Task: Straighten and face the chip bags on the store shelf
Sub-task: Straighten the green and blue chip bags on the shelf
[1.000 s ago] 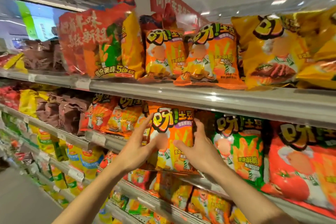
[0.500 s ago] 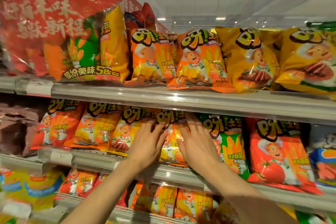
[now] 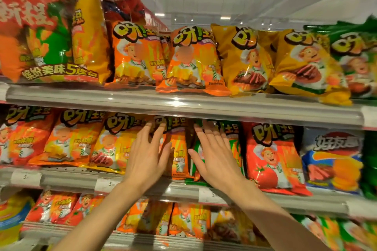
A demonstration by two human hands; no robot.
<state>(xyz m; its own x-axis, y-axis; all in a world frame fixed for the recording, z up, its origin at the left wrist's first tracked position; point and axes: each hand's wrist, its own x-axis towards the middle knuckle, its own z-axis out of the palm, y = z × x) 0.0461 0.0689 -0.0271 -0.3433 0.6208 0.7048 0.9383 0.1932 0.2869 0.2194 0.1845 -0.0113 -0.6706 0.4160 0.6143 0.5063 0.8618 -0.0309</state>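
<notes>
Chip bags fill three shelf levels, most of them standing with fronts out. Top level: a big red multipack (image 3: 47, 32) at far left, then two orange bags, the right one (image 3: 191, 61) tipped forward over the shelf edge (image 3: 183, 106), then two yellow bags (image 3: 246, 61) leaning against each other, the right one overhanging the edge, and a green bag (image 3: 355, 59) at far right.

Middle shelf (image 3: 71, 177): a row of orange bags at left, a narrow orange bag (image 3: 179, 155) squeezed mid-row, a green bag (image 3: 232, 140) just right of it and mostly hidden by the right hand, a red tomato bag (image 3: 271, 159) beside that, then a blue and white bag (image 3: 332, 161). Price tags sit along this shelf's front rail.

Bottom level: more orange and red bags (image 3: 183, 222), partly hidden behind the forearms, blurry.

Left hand (image 3: 146, 161) lies flat against the bags, fingers straight and spread, fingertips up near the logo at the top of the narrow orange bag, palm over its left side and the neighbouring bag. Right hand (image 3: 214, 159) is also flat, fingers straight and close together, across the green bag, thumb pointing toward the narrow orange bag. Neither grip is curled round anything; both are apart and pressing or touching only. The narrow orange bag shows in the gap between the two hands. Fingertips are motion-blurred.
</notes>
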